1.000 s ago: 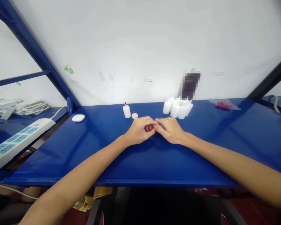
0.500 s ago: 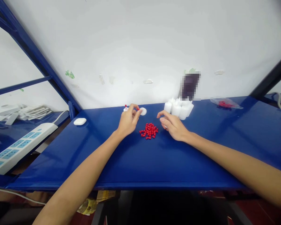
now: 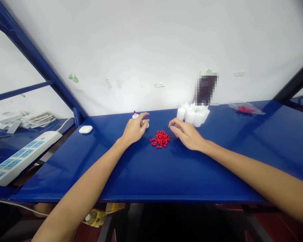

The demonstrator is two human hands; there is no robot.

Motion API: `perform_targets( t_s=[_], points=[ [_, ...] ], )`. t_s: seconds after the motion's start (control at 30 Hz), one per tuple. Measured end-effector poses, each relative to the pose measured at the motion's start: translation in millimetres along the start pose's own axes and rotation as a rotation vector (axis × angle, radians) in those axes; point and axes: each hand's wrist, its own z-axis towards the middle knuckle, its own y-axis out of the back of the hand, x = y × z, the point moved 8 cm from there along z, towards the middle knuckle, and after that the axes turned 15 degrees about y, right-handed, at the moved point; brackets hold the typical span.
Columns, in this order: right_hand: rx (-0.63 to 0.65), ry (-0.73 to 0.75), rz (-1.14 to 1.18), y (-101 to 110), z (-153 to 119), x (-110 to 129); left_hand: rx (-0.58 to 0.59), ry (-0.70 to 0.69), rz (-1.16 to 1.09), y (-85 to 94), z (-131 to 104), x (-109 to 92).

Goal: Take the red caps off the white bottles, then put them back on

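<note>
My left hand (image 3: 134,129) is at the back middle of the table, index finger stretched out and thumb apart from it. Just beyond the thumb stands a small white bottle with a red cap (image 3: 146,124), partly hidden by the fingers. Behind that hand is a second white bottle with a red cap (image 3: 135,115). My right hand (image 3: 185,132) hovers with loosely bent fingers, and I see nothing in it. Between the hands lies a pile of small red caps (image 3: 160,139). A group of white bottles (image 3: 192,116) stands behind my right hand.
A white rounded case (image 3: 86,129) lies at the left of the blue table (image 3: 146,174). A clear bag of red pieces (image 3: 246,109) rests at the back right. On the left are a power strip (image 3: 25,156) and a stack of white pieces (image 3: 37,119). A white wall stands behind.
The bottle with the red cap was tilted in my left hand; now it stands upright and farther left, and the fingers have parted. My right hand has hardly moved.
</note>
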Motion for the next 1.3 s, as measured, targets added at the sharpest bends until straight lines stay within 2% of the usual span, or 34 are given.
perform_targets(
  t_s=[0.13, 0.23, 0.47, 0.67, 0.8, 0.87, 1.0, 1.17, 1.3],
  points=[
    [-0.004, 0.043, 0.082, -2.0, -1.1, -3.2, 0.210, -0.279, 0.126, -20.5, -18.2, -27.1],
    [-0.027, 0.059, 0.132, -1.6, -1.2, -3.4, 0.284, -0.344, 0.181, -32.9, -24.7, -31.6],
    [-0.021, 0.006, 0.152, -3.9, 1.6, -0.5, 0.328, -0.306, 0.189, -43.6, -20.0, -21.9],
    [-0.005, -0.003, 0.054, -5.5, 1.7, -4.6, 0.273, -0.283, 0.117, -41.2, -14.2, -20.9],
    [-0.046, -0.011, 0.093, -1.3, 0.6, -5.3, 0.248, -0.292, 0.079, -37.4, -14.9, -25.1],
    [-0.052, -0.013, 0.138, -1.3, -0.1, -4.7, 0.202, -0.260, -0.019, -31.1, -16.1, -30.9],
    [-0.034, 0.031, 0.165, -4.2, -1.1, 1.4, 0.107, -0.107, -0.383, -17.8, -22.4, -45.3],
    [0.001, 0.139, 0.086, -8.7, -1.6, 12.4, 0.175, -0.062, -0.700, -19.5, -37.8, -67.4],
    [0.066, 0.139, -0.055, -14.2, -2.3, 14.5, 0.212, -0.109, -0.711, -20.9, -44.7, -73.6]
  ],
)
